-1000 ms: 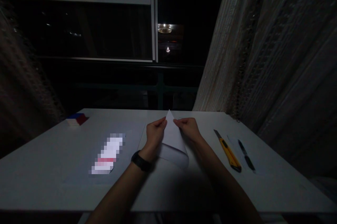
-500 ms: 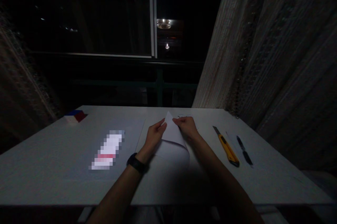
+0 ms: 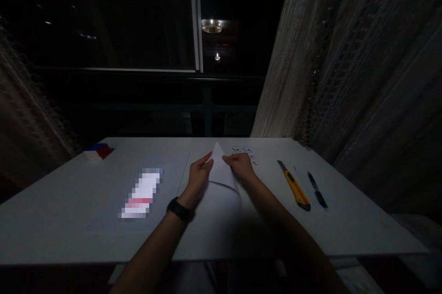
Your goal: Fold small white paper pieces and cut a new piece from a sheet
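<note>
A white sheet of paper (image 3: 221, 192) lies on the white table (image 3: 69, 220), its near part curled over toward a point at the far end. My left hand (image 3: 198, 176), with a dark watch on its wrist, pinches the left edge of the folded flap. My right hand (image 3: 241, 167) pinches the right edge close to the tip. Both hands meet near the paper's pointed top.
A yellow utility knife (image 3: 294, 185) and a black pen (image 3: 316, 189) lie to the right. A blurred white and red object (image 3: 141, 194) lies to the left. A red and blue block (image 3: 97, 151) sits at the far left corner. Curtains hang at the right, a dark window behind.
The view has shifted a little. The curled fold has been drawn closer to the table, and both hands have slid slightly left while still holding the flap.
</note>
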Motion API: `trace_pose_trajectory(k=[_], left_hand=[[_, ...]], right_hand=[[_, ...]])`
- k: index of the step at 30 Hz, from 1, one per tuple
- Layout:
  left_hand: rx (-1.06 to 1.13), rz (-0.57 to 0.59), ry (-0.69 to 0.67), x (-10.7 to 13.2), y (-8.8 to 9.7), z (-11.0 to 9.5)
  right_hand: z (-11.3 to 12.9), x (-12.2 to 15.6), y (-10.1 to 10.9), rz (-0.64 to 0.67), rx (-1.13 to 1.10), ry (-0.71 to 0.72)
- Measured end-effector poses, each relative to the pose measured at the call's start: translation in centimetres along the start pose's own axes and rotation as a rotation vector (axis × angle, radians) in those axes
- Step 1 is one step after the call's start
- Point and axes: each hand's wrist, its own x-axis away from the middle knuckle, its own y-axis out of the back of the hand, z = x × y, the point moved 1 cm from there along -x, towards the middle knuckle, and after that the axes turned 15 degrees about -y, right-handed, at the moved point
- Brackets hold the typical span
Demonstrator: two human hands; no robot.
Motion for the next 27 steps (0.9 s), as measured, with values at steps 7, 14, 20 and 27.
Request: trace_pose_trajectory(k=[7, 14, 20, 27], left_hand=[[-0.048, 0.033, -0.043, -0.32, 0.23, 0.43], [-0.099, 0.025, -0.090, -0.19, -0.01, -0.04], [-0.104, -0.023, -0.111, -0.21, 0.09, 0.13], [-0.149, -0.039, -0.130, -0.35, 0.24, -0.06]], right_hand=[[-0.35, -0.49, 0.32, 0.036, -0.061, -0.023], [0.03, -0.16, 0.28, 0.028, -0.093, -0.023], [0.01, -0.20, 0.51, 0.087, -0.062, -0.030], [-0.11, -0.21, 0.79, 0.093, 0.020, 0.026]])
